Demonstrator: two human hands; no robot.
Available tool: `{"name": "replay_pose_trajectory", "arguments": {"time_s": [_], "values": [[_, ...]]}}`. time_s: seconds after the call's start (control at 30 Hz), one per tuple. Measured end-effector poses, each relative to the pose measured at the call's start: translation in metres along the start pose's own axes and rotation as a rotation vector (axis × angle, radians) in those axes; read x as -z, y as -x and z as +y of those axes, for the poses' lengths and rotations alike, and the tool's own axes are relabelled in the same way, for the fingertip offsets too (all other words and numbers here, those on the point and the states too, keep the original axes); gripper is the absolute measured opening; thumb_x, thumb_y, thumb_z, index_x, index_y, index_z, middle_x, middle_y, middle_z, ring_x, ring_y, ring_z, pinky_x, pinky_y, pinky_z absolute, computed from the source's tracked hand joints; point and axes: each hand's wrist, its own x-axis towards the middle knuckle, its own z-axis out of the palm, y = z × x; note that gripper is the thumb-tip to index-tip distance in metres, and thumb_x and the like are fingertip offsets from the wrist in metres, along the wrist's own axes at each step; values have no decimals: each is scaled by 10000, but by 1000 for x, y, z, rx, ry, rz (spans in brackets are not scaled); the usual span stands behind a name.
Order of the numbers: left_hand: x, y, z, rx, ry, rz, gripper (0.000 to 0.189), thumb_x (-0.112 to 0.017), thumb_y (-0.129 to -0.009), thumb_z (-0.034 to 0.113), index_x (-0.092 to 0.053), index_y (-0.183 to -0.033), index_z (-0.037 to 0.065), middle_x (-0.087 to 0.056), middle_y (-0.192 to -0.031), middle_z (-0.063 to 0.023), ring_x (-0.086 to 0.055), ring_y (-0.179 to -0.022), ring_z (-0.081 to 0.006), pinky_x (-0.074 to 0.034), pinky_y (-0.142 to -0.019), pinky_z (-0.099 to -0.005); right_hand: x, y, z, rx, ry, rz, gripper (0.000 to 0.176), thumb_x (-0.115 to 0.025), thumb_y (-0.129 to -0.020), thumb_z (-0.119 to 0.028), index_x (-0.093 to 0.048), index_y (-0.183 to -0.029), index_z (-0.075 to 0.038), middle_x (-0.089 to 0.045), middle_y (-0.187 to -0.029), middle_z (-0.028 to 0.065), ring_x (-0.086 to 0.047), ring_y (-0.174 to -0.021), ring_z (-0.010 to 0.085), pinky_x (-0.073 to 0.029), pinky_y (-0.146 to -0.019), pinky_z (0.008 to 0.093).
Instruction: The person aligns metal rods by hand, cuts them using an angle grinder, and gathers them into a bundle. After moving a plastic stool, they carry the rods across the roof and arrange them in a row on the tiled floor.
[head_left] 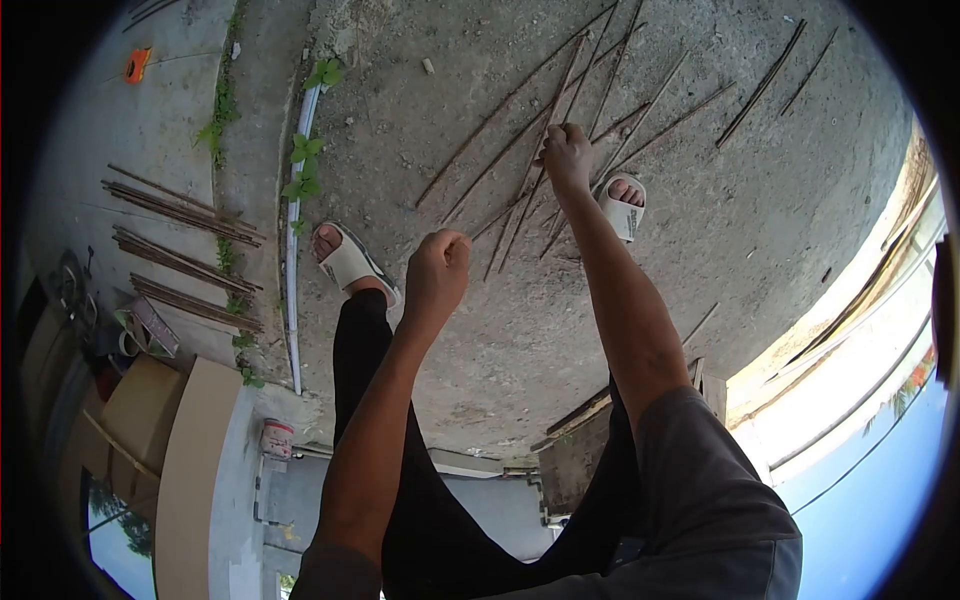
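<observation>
My left hand is closed in a fist above the ground, between my two sandalled feet. Further forward and to the right, my right hand is closed too, its fingers curled down over the scattered rods. A thin rusty rod appears to run from the left fist to the right hand and on past it; the fingers hide where it is gripped. Several other thin brown rods lie crossed on the rough concrete beneath and beyond the right hand.
Bundles of rods lie on the paving at left, beyond a pale pipe and a strip of weeds. An orange object sits at upper left. More rods lie at upper right. A bucket stands by the wall.
</observation>
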Motion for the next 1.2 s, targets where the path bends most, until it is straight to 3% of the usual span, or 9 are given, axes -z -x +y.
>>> {"name": "replay_pose_trajectory", "arguments": {"time_s": [0.13,0.17,0.4,0.57,0.73,0.83,0.97,1.13,1.2], "values": [[-33,-124,-43,-157,-417,252,273,-576,-970,208,-600,-1132,-11,-648,-1073,-194,-637,-1020,-368,-514,-867,-454,-20,23,45,-53,250,79,310,-613,-901,-223,-617,-994,73,-693,-890,252,-718,-763,329,-574,-643,421],[-40,-144,-48,-165,-513,293,290,-577,-968,204,-573,-1171,-3,-633,-1124,-200,-619,-1079,-386,-509,-902,-468,-23,33,31,-149,194,104,308,-626,-871,-213,-618,-997,67,-695,-923,274,-710,-868,392,-557,-773,467],[-56,-183,-74,-263,-726,169,264,-577,-970,197,-568,-1150,4,-623,-1096,-195,-616,-1040,-357,-502,-899,-469,-26,15,71,-50,448,-8,386,-605,-846,-243,-651,-1072,65,-685,-998,314,-651,-974,499,-502,-886,516],[-47,-118,-69,-294,-92,-75,198,-573,-972,198,-564,-1022,6,-629,-919,-143,-649,-823,-263,-512,-760,-422,-17,48,51,45,237,-90,352,-617,-881,-257,-676,-1001,68,-695,-892,279,-695,-865,415,-529,-780,457],[-52,-23,-45,87,651,-175,279,-498,-1024,241,-523,-1196,23,-653,-1011,-128,-677,-835,-243,-534,-725,-374,-9,110,-18,-47,-35,-207,270,-620,-944,-195,-666,-921,69,-691,-806,156,-661,-690,190,-510,-616,339],[-44,12,-25,77,557,-127,253,-530,-1010,202,-496,-1179,17,-618,-1009,-136,-636,-861,-268,-502,-755,-399,-4,133,-28,-106,-158,-234,261,-620,-974,-201,-640,-917,54,-686,-810,126,-664,-699,172,-518,-610,317],[-30,37,-9,-492,-167,282,144,-616,-906,89,-533,-1014,42,-486,-950,-136,-490,-886,-313,-396,-802,-446,6,153,-38,-155,-353,-208,259,-605,-1005,-215,-596,-958,40,-679,-852,146,-695,-771,217,-578,-680,339],[-21,57,6,-554,-215,525,211,-637,-848,74,-545,-1028,14,-521,-1043,-146,-503,-1042,-334,-381,-924,-468,35,161,-61,-110,-325,-203,212,-564,-1016,-197,-561,-925,-6,-649,-815,116,-686,-717,210,-615,-702,349],[-32,58,-4,-262,70,175,258,-575,-957,177,-491,-1128,2,-590,-989,-160,-622,-888,-291,-493,-801,-420,37,172,-81,-51,-217,-138,241,-549,-1027,-227,-563,-901,-22,-613,-741,68,-601,-610,158,-513,-581,300]]}}
